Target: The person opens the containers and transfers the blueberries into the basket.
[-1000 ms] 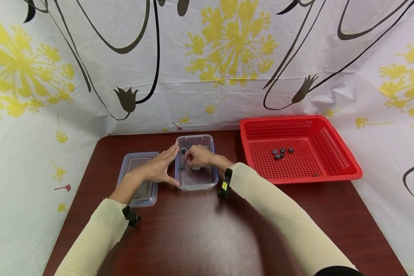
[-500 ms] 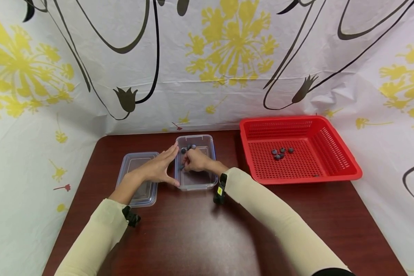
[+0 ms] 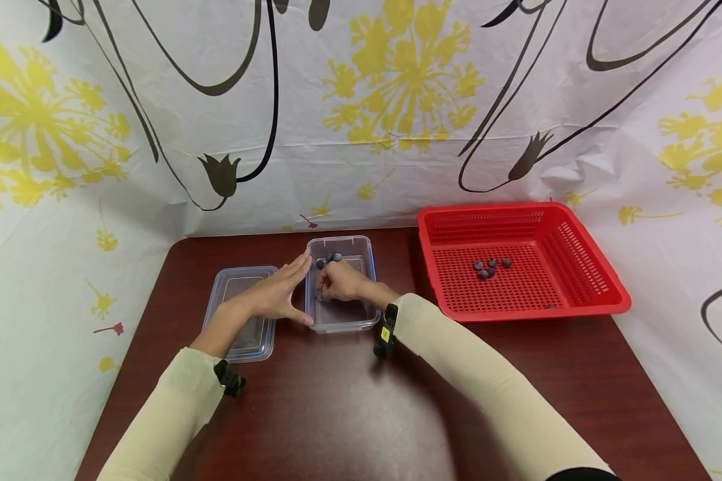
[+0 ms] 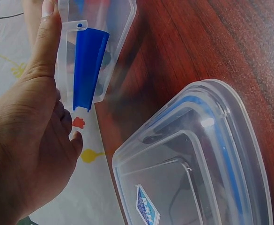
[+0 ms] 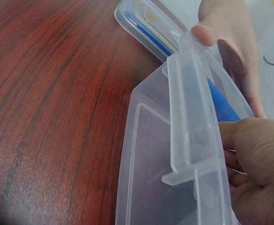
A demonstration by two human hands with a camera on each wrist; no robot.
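My right hand (image 3: 341, 280) reaches into a clear plastic food container (image 3: 345, 326), its fingers curled at a blueberry (image 3: 319, 294) by the left wall. Most of that berry is hidden behind the fingertips. Several other blueberries (image 3: 329, 257) lie in the far left corner of the container. My left hand (image 3: 279, 292) braces the container's left side, fingers straight and spread, fingertips at the far rim and thumb at the near corner. In the left wrist view its thumb lies along the wall beside a blue clip flap (image 4: 87, 70).
A clear lid (image 3: 249, 341) with a blue seal lies left of the container, partly under my left forearm. To the right stands a red plastic basket (image 3: 577, 310) holding several blueberries (image 3: 492, 262). A patterned cloth wall (image 3: 391, 180) closes off the table's back.
My right hand has shifted slightly toward the near left inside the container, to the blueberry by the left wall, uncovering the berries in the far corner. The left hand has stayed put.
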